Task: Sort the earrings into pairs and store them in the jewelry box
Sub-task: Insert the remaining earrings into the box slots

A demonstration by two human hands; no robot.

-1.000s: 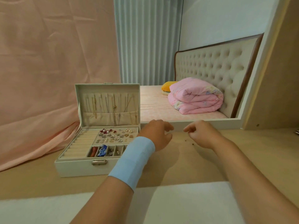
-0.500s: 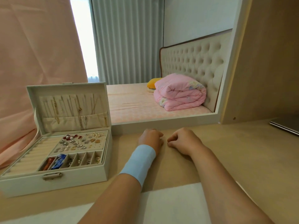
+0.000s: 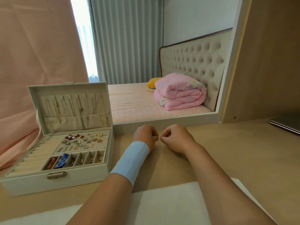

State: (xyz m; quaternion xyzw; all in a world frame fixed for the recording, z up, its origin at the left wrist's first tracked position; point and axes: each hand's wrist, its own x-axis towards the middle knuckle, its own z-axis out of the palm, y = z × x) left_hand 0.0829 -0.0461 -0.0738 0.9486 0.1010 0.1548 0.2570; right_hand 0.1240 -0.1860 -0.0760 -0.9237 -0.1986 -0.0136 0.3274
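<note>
While jewelry box is sitting open left | left hand, right hand are lying curled, nearly touching | pinching anything: cannot tell

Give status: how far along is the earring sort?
Done: many earrings sit in the open jewelry box. In hand: left hand and right hand are close together on the desk, fingers curled; any earring there is too small to see. Left: unclear; no loose ones show elsewhere.
</note>
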